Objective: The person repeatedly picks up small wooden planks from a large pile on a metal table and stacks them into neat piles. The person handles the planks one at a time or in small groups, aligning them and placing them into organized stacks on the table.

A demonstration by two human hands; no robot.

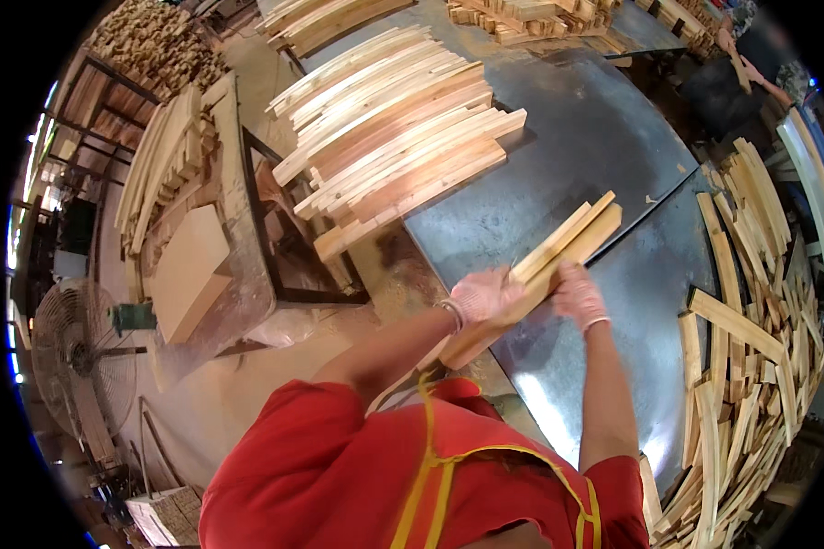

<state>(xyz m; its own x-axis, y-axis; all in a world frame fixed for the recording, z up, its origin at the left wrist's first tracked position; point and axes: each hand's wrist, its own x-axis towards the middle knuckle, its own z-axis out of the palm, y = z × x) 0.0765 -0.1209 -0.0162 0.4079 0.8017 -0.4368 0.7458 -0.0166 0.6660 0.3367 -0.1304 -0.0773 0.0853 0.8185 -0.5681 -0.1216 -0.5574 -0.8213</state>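
Two or more pale wood strips (558, 256) lie together in my hands, slanting over the near edge of the dark metal table (586, 119). My left hand (487, 295), in a whitish glove, is closed around the strips' left side and nearer part. On their right side, my right hand (579, 295), gloved too, grips them with bent fingers. The strips' near end hangs past the table edge, close to my red shirt. Beyond my hands, a layer of wood strips (403, 128) lies side by side, partly overhanging the table's left edge.
A big loose heap of wood strips (742, 366) covers the right side. At left stand a side table (247, 265) with a cardboard box (188, 265) and stacked strips, and a fan (78, 352). A co-worker's hand (751, 73) shows at the far right.
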